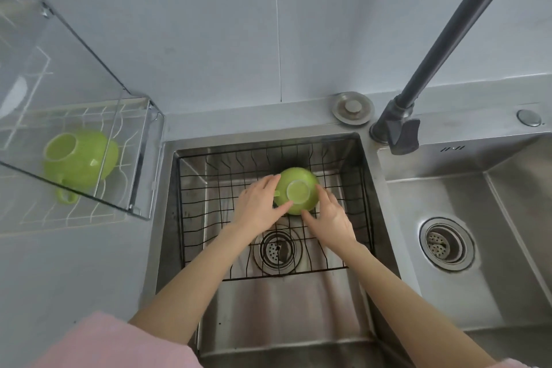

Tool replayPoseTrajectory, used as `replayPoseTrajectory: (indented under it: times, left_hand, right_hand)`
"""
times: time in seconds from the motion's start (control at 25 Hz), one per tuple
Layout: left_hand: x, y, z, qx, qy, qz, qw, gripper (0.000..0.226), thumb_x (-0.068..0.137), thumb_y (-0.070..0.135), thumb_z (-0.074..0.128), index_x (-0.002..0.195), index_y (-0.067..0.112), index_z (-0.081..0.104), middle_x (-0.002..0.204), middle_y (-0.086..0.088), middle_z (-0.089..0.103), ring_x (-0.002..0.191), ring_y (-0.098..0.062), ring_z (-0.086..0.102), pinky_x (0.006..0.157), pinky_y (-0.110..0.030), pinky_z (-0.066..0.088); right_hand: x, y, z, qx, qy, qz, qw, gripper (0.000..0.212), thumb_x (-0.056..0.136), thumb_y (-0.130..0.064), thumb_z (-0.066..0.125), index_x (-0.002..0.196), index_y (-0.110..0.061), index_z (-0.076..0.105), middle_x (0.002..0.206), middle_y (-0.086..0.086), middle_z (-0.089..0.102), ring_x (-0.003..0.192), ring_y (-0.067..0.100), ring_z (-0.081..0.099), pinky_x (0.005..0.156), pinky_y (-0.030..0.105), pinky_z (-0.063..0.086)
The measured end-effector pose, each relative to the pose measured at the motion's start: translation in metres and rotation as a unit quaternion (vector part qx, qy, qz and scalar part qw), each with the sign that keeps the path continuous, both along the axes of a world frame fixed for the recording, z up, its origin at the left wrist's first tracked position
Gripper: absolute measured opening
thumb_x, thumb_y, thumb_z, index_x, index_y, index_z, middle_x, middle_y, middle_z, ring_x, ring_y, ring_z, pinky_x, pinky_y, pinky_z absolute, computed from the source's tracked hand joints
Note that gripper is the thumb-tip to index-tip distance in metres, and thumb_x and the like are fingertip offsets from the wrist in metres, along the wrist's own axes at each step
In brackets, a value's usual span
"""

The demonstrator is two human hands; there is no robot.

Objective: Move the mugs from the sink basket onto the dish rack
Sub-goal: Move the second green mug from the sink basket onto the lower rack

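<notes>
Left hand (259,207) and right hand (330,218) cupping upturned green mug (298,185) in sink basket (363,197); second mug (79,162) on dish rack (33,212), far left.

We cannot see the handle of the green mug (297,194) in the sink basket (352,176); the left hand (258,206) covers that side. The dish rack (89,212) runs off the left edge, and its clear cover (74,75) perhaps blurs the second mug (78,163). The faucet (454,39) leaves the frame at the top.
</notes>
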State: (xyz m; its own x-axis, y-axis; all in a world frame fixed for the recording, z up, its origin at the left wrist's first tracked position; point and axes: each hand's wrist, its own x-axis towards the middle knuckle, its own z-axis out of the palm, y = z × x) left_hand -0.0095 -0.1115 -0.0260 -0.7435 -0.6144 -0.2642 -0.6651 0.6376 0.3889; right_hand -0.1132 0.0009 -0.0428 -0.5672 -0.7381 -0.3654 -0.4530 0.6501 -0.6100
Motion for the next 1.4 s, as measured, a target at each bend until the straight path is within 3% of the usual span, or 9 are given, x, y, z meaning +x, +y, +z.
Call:
replayPoseTrajectory:
  times: [0.32,0.44,0.6,0.8,1.04,1.28,1.4]
  left_hand:
    - [-0.033,-0.021,-0.046,0.101,-0.019,0.063,0.993,0.075,0.081,0.047,0.054,0.139,0.013,0.022,0.147,-0.009,0.03,0.133,-0.026,0.032,0.105,-0.044,0.035]
    - [-0.038,-0.019,-0.057,0.103,-0.007,0.079,0.992,0.073,0.08,0.044,0.056,0.137,0.01,0.025,0.144,-0.012,0.035,0.131,-0.029,0.034,0.106,-0.043,0.032]
    - [-0.041,-0.019,-0.06,0.137,0.034,0.121,0.983,0.067,0.08,0.036,0.06,0.133,0.007,0.031,0.138,-0.016,0.042,0.127,-0.031,0.038,0.105,-0.043,0.033]
    - [-0.028,-0.013,-0.053,0.177,0.061,0.151,0.971,0.061,0.078,0.028,0.064,0.129,0.007,0.037,0.134,-0.016,0.044,0.123,-0.031,0.04,0.104,-0.039,0.032]
    - [0.002,0.011,-0.03,0.271,0.108,0.242,0.925,0.064,0.076,0.031,0.066,0.13,0.011,0.037,0.13,-0.015,0.046,0.114,-0.027,0.05,0.099,-0.042,0.044]
    - [0.037,0.055,0.001,0.392,0.195,0.312,0.843,0.056,0.075,0.031,0.068,0.124,0.025,0.042,0.092,0.006,0.054,0.082,-0.009,0.059,0.063,-0.02,0.052]
    - [0.049,0.067,0.015,0.405,0.24,0.327,0.819,0.052,0.074,0.027,0.07,0.12,0.03,0.044,0.09,0.005,0.053,0.081,-0.011,0.059,0.061,-0.019,0.05]
  right_hand:
    - [-0.017,-0.026,-0.04,0.004,-0.167,-0.173,0.971,0.057,0.087,-0.031,0.053,0.136,-0.014,0.03,0.126,0.021,0.052,0.114,0.034,0.051,0.097,0.039,0.043]
    - [-0.019,-0.029,-0.047,-0.013,-0.182,-0.192,0.964,0.057,0.087,-0.03,0.053,0.135,-0.011,0.029,0.127,0.021,0.052,0.115,0.035,0.051,0.098,0.043,0.044]
    - [-0.018,-0.029,-0.048,-0.044,-0.204,-0.221,0.953,0.054,0.087,-0.027,0.055,0.134,-0.011,0.034,0.128,0.016,0.054,0.114,0.031,0.053,0.095,0.039,0.044]
    - [-0.013,-0.021,-0.036,-0.055,-0.155,-0.174,0.971,0.049,0.088,-0.029,0.054,0.132,-0.014,0.04,0.125,0.012,0.058,0.113,0.029,0.055,0.091,0.031,0.043]
    - [-0.007,-0.003,-0.008,-0.063,-0.151,-0.125,0.979,0.05,0.085,-0.033,0.057,0.132,-0.022,0.043,0.124,0.01,0.058,0.112,0.024,0.053,0.089,0.028,0.042]
    - [0.01,0.027,0.028,-0.095,-0.146,-0.07,0.982,0.045,0.084,-0.033,0.058,0.128,-0.025,0.048,0.121,0.005,0.059,0.109,0.02,0.053,0.087,0.026,0.042]
    - [0.02,0.043,0.044,-0.111,-0.155,-0.061,0.98,0.047,0.084,-0.034,0.058,0.129,-0.027,0.047,0.124,0.003,0.058,0.114,0.02,0.052,0.097,0.033,0.044]
